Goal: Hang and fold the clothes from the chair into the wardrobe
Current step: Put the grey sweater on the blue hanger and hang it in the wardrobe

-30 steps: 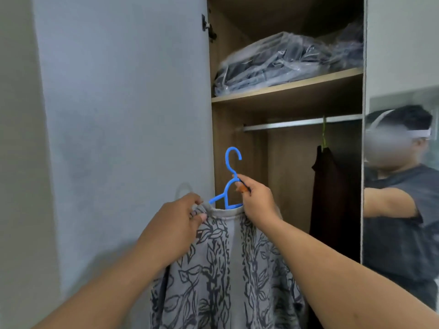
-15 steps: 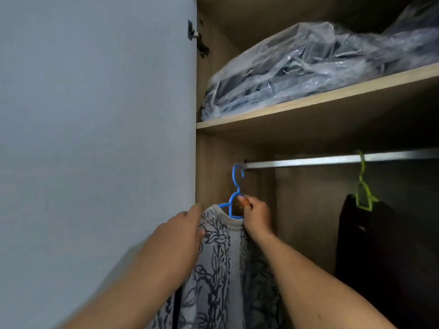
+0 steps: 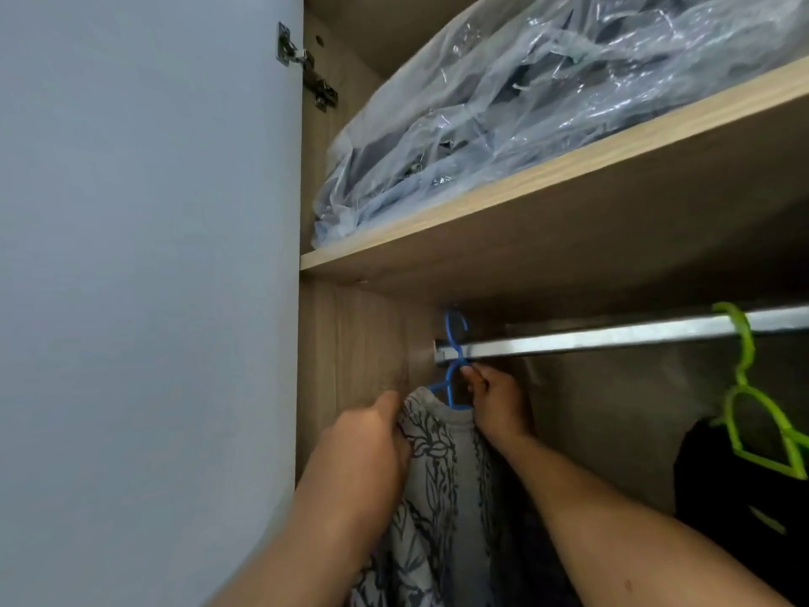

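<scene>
Hanging step: blue hanger point(image 3: 453, 365) hook at rail's point(image 3: 613, 332) left end. Right hand point(image 3: 497, 403) pinching its neck, left hand point(image 3: 372, 449) gripping patterned shirt point(image 3: 437, 475). Next, probably: seat hook, let go.

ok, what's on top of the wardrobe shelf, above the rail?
On the shelf lies a clear plastic bag with dark fabric showing through. What the fabric is, folded clothes or something else, cannot be told through the crumpled plastic, and the shelf's back is hidden behind the bag.

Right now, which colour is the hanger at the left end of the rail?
Blue; the hanger shows best in the head view.
</scene>
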